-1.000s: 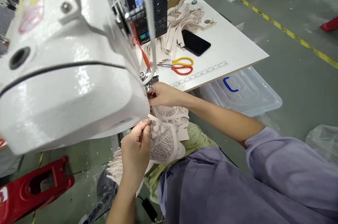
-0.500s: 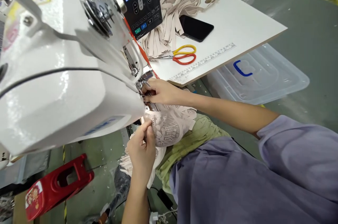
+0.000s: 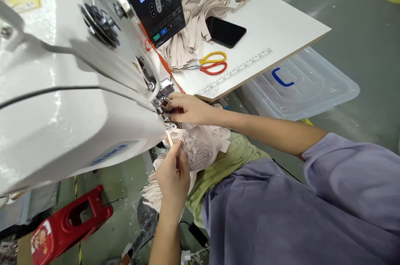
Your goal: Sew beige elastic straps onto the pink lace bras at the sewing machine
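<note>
A pale pink lace bra cup (image 3: 198, 148) lies below the needle area of a white sewing machine (image 3: 62, 123). My left hand (image 3: 173, 173) is closed, thumb and forefinger pinching the cup's near edge by a narrow pale strip. My right hand (image 3: 193, 108) has its fingers bent in beside the metal presser foot parts (image 3: 164, 104), above the cup. Its fingertips are partly hidden by the machine, so what they hold cannot be made out. More pale fabric (image 3: 151, 192) hangs behind my left hand, and green cloth (image 3: 226, 161) covers my lap.
On the white table (image 3: 290, 27) lie yellow-and-red-handled scissors (image 3: 214, 63), a black phone (image 3: 226, 31) and a pile of beige strips (image 3: 200, 15). A control panel (image 3: 159, 2) stands beside them. A clear plastic lid (image 3: 312, 83) and a red stool (image 3: 71, 223) are lower down.
My left hand has shifted slightly away from the machine, still pinching the lace edge. My right hand stays by the presser foot. The whole view has shifted a little.
</note>
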Demonstrator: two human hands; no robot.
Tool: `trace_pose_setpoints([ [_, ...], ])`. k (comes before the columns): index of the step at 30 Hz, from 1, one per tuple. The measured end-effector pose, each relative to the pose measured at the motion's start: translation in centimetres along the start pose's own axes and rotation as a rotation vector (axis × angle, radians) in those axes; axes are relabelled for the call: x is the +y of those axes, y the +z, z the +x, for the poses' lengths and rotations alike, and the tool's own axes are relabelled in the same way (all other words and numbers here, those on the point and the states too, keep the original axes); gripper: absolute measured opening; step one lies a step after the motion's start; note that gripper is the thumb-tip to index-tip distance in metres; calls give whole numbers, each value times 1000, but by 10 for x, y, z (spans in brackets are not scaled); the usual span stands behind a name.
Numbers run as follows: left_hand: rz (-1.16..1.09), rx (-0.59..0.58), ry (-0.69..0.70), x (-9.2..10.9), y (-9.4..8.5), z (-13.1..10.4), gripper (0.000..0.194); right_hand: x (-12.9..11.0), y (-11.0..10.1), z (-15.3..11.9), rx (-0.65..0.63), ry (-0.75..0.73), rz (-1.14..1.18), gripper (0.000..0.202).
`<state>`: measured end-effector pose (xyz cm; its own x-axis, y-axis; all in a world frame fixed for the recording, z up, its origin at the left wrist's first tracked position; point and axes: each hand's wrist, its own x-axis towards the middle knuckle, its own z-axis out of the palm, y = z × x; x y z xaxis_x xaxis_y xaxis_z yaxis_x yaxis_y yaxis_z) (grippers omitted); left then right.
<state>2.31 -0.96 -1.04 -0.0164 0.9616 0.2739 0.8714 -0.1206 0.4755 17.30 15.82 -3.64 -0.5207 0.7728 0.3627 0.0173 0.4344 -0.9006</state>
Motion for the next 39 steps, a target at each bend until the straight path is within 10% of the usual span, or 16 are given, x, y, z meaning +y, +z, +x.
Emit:
trace_pose_setpoints([
  [14,-8,91,-133,-10,11,-17,42,-3,0,-6,41,-3,36,10],
  [19,202,312,79,8,16,-11,39,-12,4,-9,35,22,-18,11],
  [25,367,171,93,32,25,-7,54,-16,10,-11,55,22,-60,11],
  [39,356,138,91,19,26,-6,53,-12,18,-2,114,42,-123,8],
])
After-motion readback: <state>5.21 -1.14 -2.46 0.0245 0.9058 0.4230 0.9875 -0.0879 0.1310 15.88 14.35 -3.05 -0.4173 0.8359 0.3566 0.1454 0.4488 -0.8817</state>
